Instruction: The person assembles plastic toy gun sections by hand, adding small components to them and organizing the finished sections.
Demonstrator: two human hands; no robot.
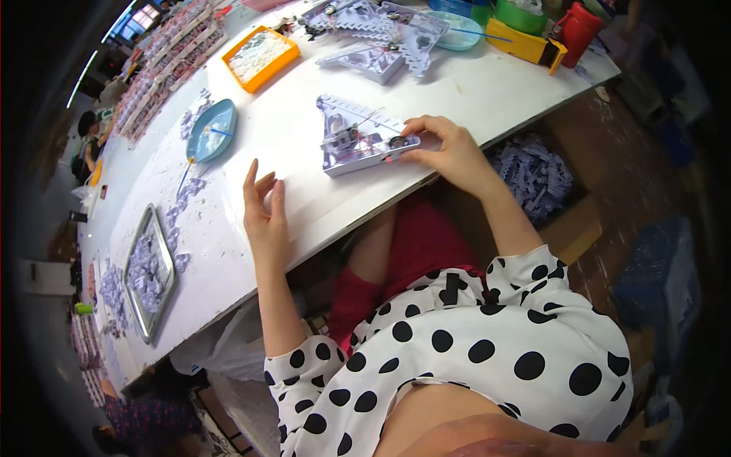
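Observation:
A light purple triangular plastic housing (359,137) lies on the white table in front of me, its inside facing up with thin wires and small dark round parts showing. At its right corner my right hand (442,148) is closed, thumb and fingers pinching the edge beside a dark round part. To the left of the housing my left hand (265,209) hovers over the table near its edge. Its fingers are apart and nothing is in it.
Similar purple housings (381,38) are piled at the back. An orange tray (261,59) of small white parts, a blue dish (212,131) and a metal tray (149,274) of purple pieces stand leftward. A red container (580,34) is back right; a box of purple pieces (533,177) sits below.

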